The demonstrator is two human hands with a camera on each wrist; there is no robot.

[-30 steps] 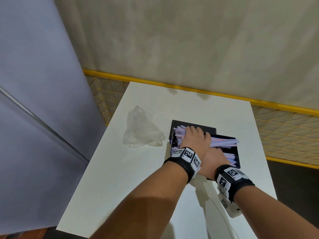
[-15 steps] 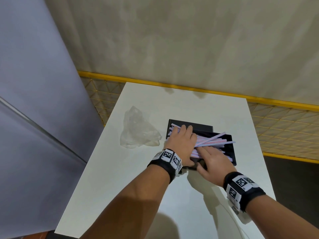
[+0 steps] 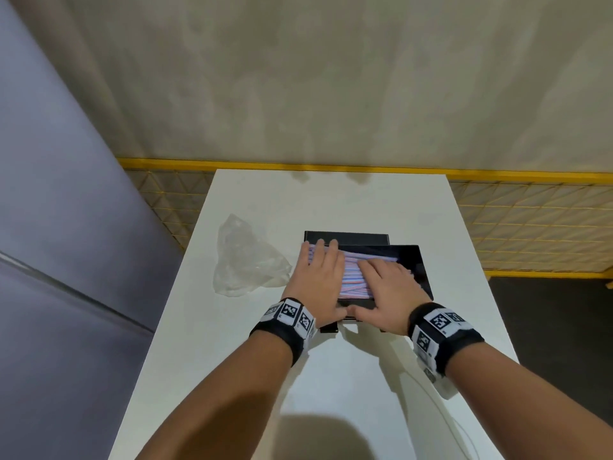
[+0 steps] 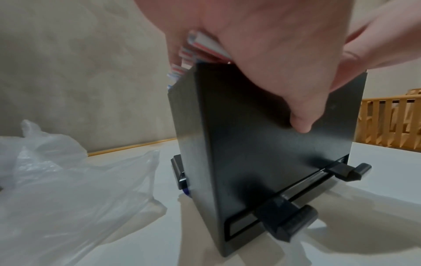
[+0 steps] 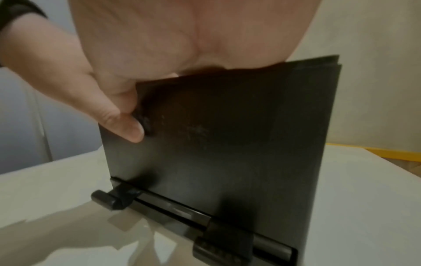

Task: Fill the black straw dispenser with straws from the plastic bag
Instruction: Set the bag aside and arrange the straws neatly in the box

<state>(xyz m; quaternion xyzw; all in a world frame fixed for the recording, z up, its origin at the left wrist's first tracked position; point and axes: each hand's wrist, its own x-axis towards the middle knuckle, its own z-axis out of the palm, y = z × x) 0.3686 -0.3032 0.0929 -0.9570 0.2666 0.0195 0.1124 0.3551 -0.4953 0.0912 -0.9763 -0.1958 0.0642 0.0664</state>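
Observation:
The black straw dispenser point(image 3: 414, 263) stands open-topped on the white table point(image 3: 331, 393), full of pink and blue striped straws point(image 3: 353, 277). My left hand point(image 3: 320, 277) lies flat on the left part of the straws, with its thumb down the front wall. Beside it, my right hand point(image 3: 386, 287) presses flat on the right part, thumb also on the front. In the left wrist view the left hand point(image 4: 262, 36) covers the straw ends point(image 4: 196, 45) above the dispenser point(image 4: 262, 144). From the right wrist, the right hand point(image 5: 182, 36) sits over the dispenser point(image 5: 227, 153).
The crumpled clear plastic bag point(image 3: 245, 263) lies on the table left of the dispenser and looks empty point(image 4: 68, 189). A black lid point(image 3: 348, 237) sits just behind the dispenser. A roller bar with knobs point(image 4: 284, 221) runs along the dispenser's base. Yellow mesh fencing point(image 3: 530, 227) borders the table.
My right hand has moved from the dispenser's front up onto the straws. The straws that stuck out to the right now lie level inside. The left hand stays on top.

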